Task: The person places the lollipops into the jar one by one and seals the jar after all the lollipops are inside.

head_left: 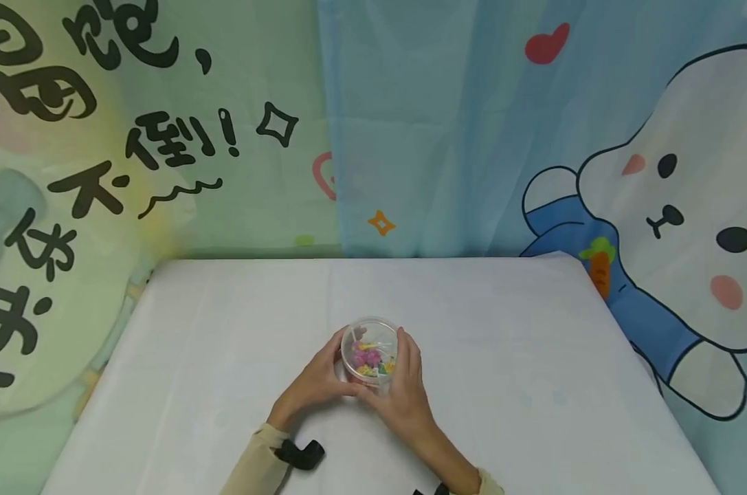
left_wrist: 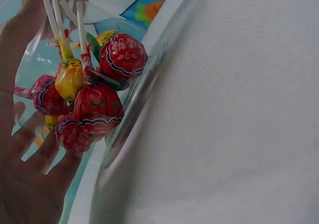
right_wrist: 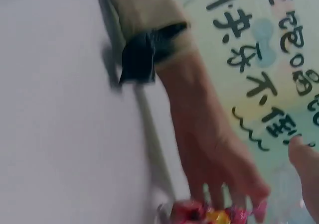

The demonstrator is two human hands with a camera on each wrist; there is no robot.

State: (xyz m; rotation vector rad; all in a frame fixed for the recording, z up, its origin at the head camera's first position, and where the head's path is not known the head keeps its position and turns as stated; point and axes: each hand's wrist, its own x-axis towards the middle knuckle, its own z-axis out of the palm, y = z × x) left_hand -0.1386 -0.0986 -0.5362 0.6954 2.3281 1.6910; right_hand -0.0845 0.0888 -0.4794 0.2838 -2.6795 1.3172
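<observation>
A clear round plastic jar (head_left: 378,331) stands on the white table in the head view, with wrapped lollipops (head_left: 368,359) inside. My left hand (head_left: 316,379) grips its left side, and my right hand (head_left: 404,399) holds it from the right. Both thumbs meet at the near side. In the left wrist view the lollipops (left_wrist: 99,104) have red and yellow wrappers and white sticks, seen through the jar wall, with my left fingers behind. The right wrist view catches the left hand (right_wrist: 214,149) and, at the right edge, part of the right hand (right_wrist: 306,171).
A white cloth covers the table (head_left: 225,330). Behind it hangs a printed curtain (head_left: 410,137) with a white cartoon animal on the right. A black device (head_left: 302,455) is strapped to the left wrist.
</observation>
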